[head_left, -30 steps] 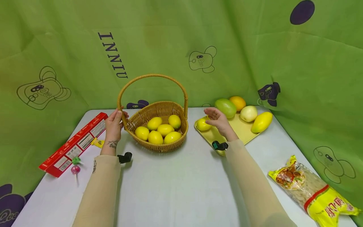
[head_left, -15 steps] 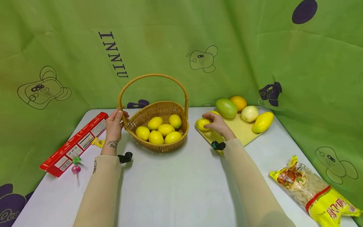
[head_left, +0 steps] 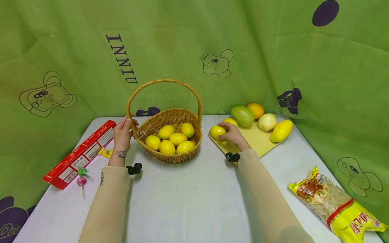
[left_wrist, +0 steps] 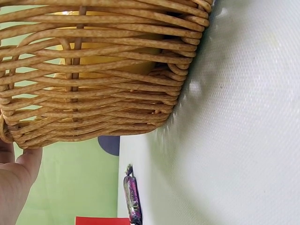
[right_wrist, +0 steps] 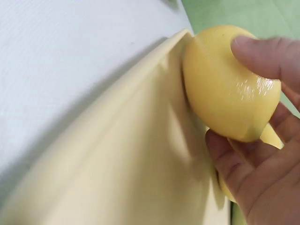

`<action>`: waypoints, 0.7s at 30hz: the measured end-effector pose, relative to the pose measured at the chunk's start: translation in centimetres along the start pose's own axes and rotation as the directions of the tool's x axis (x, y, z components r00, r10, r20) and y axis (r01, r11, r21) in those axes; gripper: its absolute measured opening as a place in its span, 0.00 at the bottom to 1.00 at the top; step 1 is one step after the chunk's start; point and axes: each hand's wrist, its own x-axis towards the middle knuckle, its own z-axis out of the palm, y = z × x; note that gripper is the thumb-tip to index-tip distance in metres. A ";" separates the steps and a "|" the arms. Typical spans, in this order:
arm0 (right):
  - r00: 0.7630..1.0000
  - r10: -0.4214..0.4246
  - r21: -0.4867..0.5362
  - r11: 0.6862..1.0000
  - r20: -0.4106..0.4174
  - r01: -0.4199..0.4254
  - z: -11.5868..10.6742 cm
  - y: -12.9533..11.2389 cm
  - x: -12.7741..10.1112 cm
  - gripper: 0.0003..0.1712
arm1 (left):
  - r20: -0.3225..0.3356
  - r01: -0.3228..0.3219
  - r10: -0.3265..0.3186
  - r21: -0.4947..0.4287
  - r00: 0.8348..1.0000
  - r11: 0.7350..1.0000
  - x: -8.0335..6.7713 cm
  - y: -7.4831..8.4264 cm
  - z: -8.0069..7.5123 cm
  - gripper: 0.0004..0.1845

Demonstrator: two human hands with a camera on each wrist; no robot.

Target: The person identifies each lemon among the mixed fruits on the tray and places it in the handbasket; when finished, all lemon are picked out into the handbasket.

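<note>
My left hand grips the wicker basket at its left side, where the tall handle joins the rim. Inside the basket lie several yellow lemons. On the right, my right hand holds a lemon at the left corner of the yellow tray. In the right wrist view the thumb lies over that lemon and the fingers curl beneath it. A second lemon sits just behind, partly covered by the hand.
On the tray's far side are a green mango, an orange fruit, a pale round fruit and a yellow mango. A food bag lies front right. At left are a red box and lollipops.
My right hand has come down onto the lemon at the tray's corner, its fingers closing round it. The left hand and the basket have stayed in place.
</note>
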 end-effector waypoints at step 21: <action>0.986 -0.157 0.428 0.889 -0.051 0.163 1.0 -4.8 -2.1 0.32 | 0.007 -0.015 0.015 -0.021 1.000 1.000 0.1 -0.1 0.0 0.11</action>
